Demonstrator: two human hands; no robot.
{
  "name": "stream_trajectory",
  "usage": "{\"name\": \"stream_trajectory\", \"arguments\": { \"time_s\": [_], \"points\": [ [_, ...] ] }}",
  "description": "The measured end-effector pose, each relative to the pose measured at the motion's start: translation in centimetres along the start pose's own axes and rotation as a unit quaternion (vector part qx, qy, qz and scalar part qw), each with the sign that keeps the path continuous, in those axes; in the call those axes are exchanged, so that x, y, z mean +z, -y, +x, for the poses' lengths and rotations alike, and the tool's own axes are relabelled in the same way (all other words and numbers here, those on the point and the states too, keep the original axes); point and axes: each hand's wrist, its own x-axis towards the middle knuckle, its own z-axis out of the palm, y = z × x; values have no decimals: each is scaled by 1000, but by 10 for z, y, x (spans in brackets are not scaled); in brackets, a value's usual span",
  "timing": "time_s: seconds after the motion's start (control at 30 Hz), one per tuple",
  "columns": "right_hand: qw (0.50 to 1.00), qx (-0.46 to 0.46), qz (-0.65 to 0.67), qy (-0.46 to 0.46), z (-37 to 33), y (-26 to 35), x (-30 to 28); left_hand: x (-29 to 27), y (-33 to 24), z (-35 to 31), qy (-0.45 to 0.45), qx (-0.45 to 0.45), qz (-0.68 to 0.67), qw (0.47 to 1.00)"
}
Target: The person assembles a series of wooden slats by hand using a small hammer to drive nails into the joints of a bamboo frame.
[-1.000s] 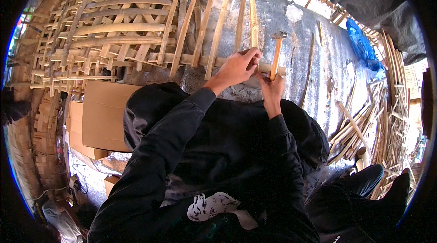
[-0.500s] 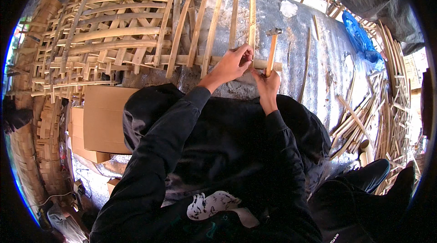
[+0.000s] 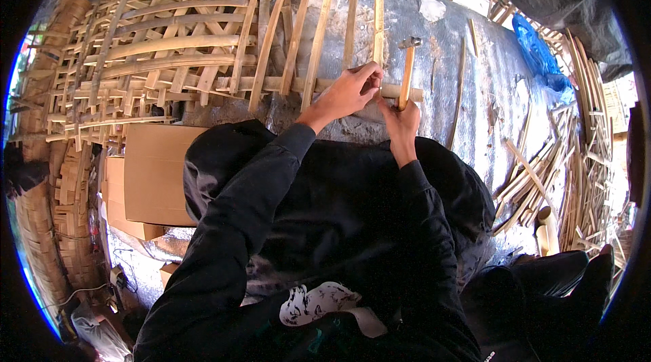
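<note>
A hammer (image 3: 407, 76) with a wooden handle stands head-up in my right hand (image 3: 403, 121), whose fingers wrap the lower end of the handle. Close beside it, my left hand (image 3: 347, 94) is closed in a pinch over a bamboo crosspiece (image 3: 271, 85); what the fingertips hold is too small to make out. Just beyond those fingertips, the rightmost bamboo slat (image 3: 378, 16) meets the crosspiece. Several more slats (image 3: 319, 30) lie across it to the left, spaced apart. The right thumb reaches toward the left fingertips.
A woven bamboo lattice (image 3: 183, 43) spreads at the left. Nearer sits a cardboard box (image 3: 159, 175). Silvery sheeting (image 3: 441, 57) covers the ground. At the right are a blue plastic bag (image 3: 536, 57), a pile of bamboo strips (image 3: 539, 165) and another person's dark-clothed legs (image 3: 536, 301).
Both hands stay at the crosspiece, with the hammer still held upright. The view has shifted very slightly. The other person's legs at the lower right have moved a little.
</note>
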Motion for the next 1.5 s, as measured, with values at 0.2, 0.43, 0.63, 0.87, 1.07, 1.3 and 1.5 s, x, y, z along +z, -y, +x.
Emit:
{"name": "stream_trajectory", "arguments": {
  "time_s": [0.2,0.43,0.63,0.87,1.07,1.3,1.5],
  "points": [
    [999,-21,27,-21,-1,-3,1,-2,-4,4,-17,-13,-39,999],
    [999,-9,32,-20,-2,-3,1,-3,-9,7,-32,-61,-82,994],
    [999,-36,29,-22,-3,1,1,-3,-1,8,-31,-56,-96,993],
    [999,-33,11,-19,-3,6,0,-2,3,9,-50,-31,-92,994],
    [999,-33,11,-24,-4,5,0,1,-2,6,-77,-46,5,996],
    [999,-18,23,-18,-2,5,-1,6,-4,5,-77,-53,-36,995],
    [999,-17,27,-17,-4,9,-1,7,2,2,-77,-36,10,996]
  ]
}}
